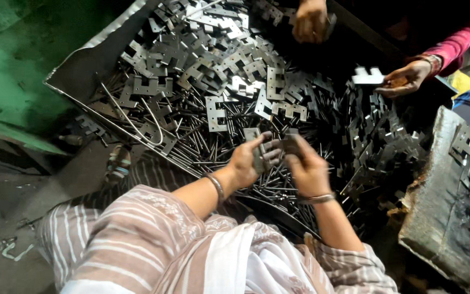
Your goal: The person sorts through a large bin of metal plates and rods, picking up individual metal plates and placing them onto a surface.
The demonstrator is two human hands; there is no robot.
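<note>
Two hands, left hand (246, 163), right hand (305, 166), gripping one metal plate (257, 149)

Both hands (278, 160) seemingly clasping stamped metal plates (257, 149) over pile (218, 71).

Dim workshop with dark, grimy floor (12, 207), worn green painted surface (6, 71) at left, rusty metal slab (447, 218) at right

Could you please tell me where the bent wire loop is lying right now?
In the head view, the wire loop lies left of centre on the pile of metal plates, near the sheet's lower-left edge, up and left of the left hand.
</note>
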